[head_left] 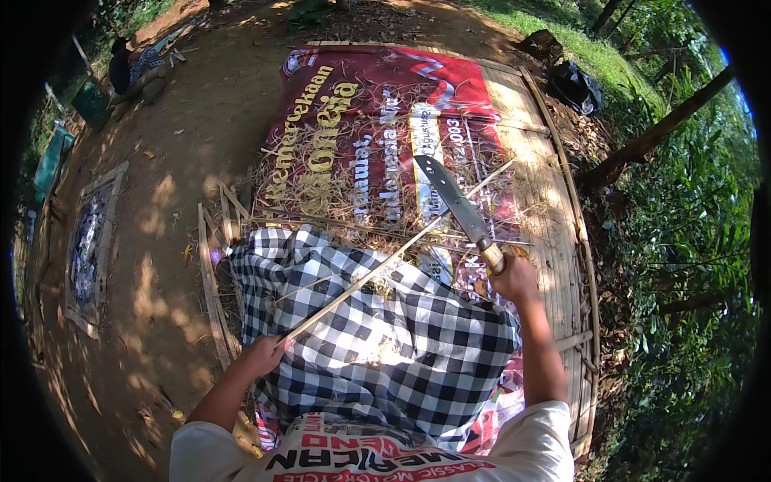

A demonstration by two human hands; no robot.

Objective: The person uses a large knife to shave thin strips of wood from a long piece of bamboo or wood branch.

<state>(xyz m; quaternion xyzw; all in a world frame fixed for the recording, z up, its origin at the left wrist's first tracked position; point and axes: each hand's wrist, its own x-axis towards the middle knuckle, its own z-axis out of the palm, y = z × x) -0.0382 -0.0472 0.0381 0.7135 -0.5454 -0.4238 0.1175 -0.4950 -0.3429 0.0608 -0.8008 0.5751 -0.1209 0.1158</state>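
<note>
Here, left hand (265, 355): its fingers are closed around the near end of the bamboo strip (361, 283); the hand is at the left side of the black-and-white checked cloth (426, 337).
Right hand (516, 277): its fingers are clenched on the wooden handle of the knife (454, 197); the hand is near the right upper corner of the cloth.
Knife: the broad dark blade points away from the person, and a little to the left; it crosses over the bamboo strip; whether the two are touching, I cannot tell.
Bamboo strip: it is long, thin and pale; it runs slantwise from the left hand, above the cloth, up to the right, and its far end reaches past the blade.
Cloth: it is spread in folds in front of the white shirt (401, 470).
Bench: the bamboo bench (554, 273) carries a red banner (466, 72); many curly shavings (321, 153) are scattered on the banner; some split bamboo pieces (210, 273) are just to the left of the cloth.
Around: a black bag (574, 87) is beyond the right side of the bench; green plants (683, 361) grow along the right; another person (140, 68) is well apart, at the upper left.
</note>
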